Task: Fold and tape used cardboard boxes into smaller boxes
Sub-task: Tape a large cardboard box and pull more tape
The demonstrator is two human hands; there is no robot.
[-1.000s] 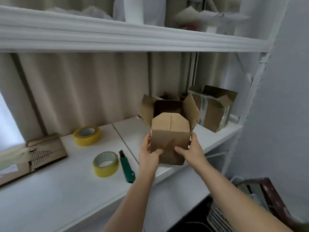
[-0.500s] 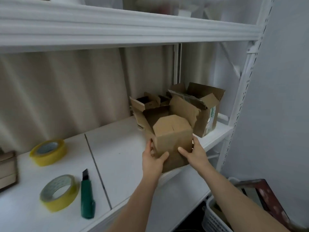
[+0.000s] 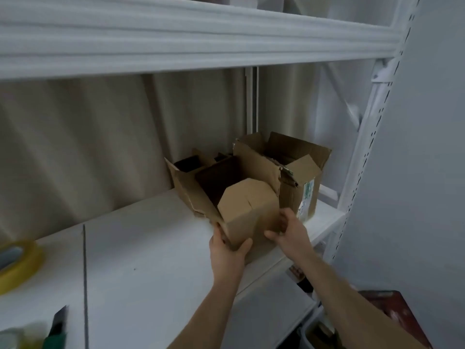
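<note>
A small brown cardboard box [image 3: 249, 210] with its top flaps open stands on the white shelf [image 3: 151, 248], near the front edge. My left hand [image 3: 227, 250] grips its lower left corner, thumb on the front face. My right hand [image 3: 289, 233] holds its right side, thumb touching the front and fingers curled round the edge. Two yellow tape rolls lie at the far left, one [image 3: 17, 263] further back and one [image 3: 15, 336] at the frame's corner, blurred.
A larger open cardboard box [image 3: 299, 177] stands right behind the small one, against the shelf post [image 3: 362, 147]. Another open box [image 3: 191, 163] sits behind on the left. A green cutter [image 3: 56, 333] lies bottom left. An upper shelf [image 3: 201, 39] hangs overhead. A basket [image 3: 317, 331] sits below.
The view has swung right and closer. Both hands moved the small box back toward the larger box and set it lower on the shelf. The tape rolls slid to the left edge.
</note>
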